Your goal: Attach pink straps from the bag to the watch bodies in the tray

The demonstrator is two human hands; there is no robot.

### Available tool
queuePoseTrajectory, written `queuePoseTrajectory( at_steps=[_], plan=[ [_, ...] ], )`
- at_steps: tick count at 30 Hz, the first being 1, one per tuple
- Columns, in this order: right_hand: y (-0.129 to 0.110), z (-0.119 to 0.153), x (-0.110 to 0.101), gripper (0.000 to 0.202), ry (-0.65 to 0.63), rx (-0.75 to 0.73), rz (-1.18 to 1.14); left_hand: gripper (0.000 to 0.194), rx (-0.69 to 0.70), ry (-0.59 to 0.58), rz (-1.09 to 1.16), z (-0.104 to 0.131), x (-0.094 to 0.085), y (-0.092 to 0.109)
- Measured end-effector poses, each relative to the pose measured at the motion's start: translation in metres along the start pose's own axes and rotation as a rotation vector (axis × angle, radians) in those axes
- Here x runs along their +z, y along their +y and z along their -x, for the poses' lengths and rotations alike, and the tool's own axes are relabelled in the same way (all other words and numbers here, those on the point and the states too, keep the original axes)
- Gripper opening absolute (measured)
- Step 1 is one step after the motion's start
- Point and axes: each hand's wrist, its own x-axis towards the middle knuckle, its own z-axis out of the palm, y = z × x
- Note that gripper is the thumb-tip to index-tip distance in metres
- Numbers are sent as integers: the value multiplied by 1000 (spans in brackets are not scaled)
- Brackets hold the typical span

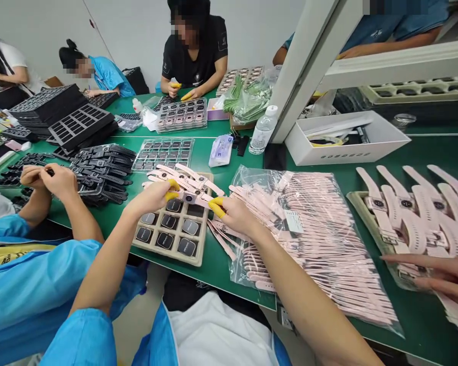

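– Hands first: what do we enter?
– Left hand (pixel 158 195): one, thumb and fingers pinched on one side of a pink-strapped watch (pixel 190 198). Right hand (pixel 234 216): one, pinching the strap on the other side. Yellow finger covers (pixel 217 207) on both.
– And the watch's place?
– Held between the two hands, over the beige tray (pixel 167 254); a round dark disc shows on its case.
– Handling notes?
– We judge it light: strap soft and bendy, case stiff, its smooth faces slippery and easily scratched. We would take it by the case edges, or by the strap close to the case, and leave the disc alone. Pulled from the far strap ends, it could flop or twist.
– Next outward?
– In the tray, dark square pieces (pixel 165 240), in rows; at its far end, more pink-strapped watches, overlapping. Just right, a clear bag (pixel 309 229) packed with pink straps.
– Further still?
– Left, black-strapped watches (pixel 101 175), heaped, near a co-worker's hands (pixel 49 178). Far right, another tray of pink-strapped watches, with another co-worker's hand (pixel 442 269) at it. Beyond the bag, a white box (pixel 343 147) and a bottle (pixel 264 132).
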Motion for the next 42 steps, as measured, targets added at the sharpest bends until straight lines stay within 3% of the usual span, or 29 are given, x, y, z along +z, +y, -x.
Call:
queuePoseTrajectory(
  at_steps=[5,14,17,20,24,28,36,39,42],
  plan=[
    [-8,2,-2,22,-147,70,23,25,91,-97,4,-3,17,-2],
    [-6,1,-15,16,-235,84,85,25,131,113,-194,-13,51,-3],
    [-5,1,-23,15,-230,97,42,25,69,238,-244,-6,57,-1],
    [3,1,-33,21,-84,207,76,24,-27,289,-297,8,56,1],
    [18,2,-45,20,76,396,260,20,-64,162,-317,29,49,0],
    [24,4,-47,19,-21,448,445,23,-37,33,-400,34,45,1],
    [16,4,-29,14,-122,394,643,26,9,5,-482,23,51,3],
    [16,3,-27,15,-91,411,631,24,9,41,-461,23,52,1],
    [18,1,-28,17,30,434,543,22,29,56,-373,25,41,0]
  ],
)
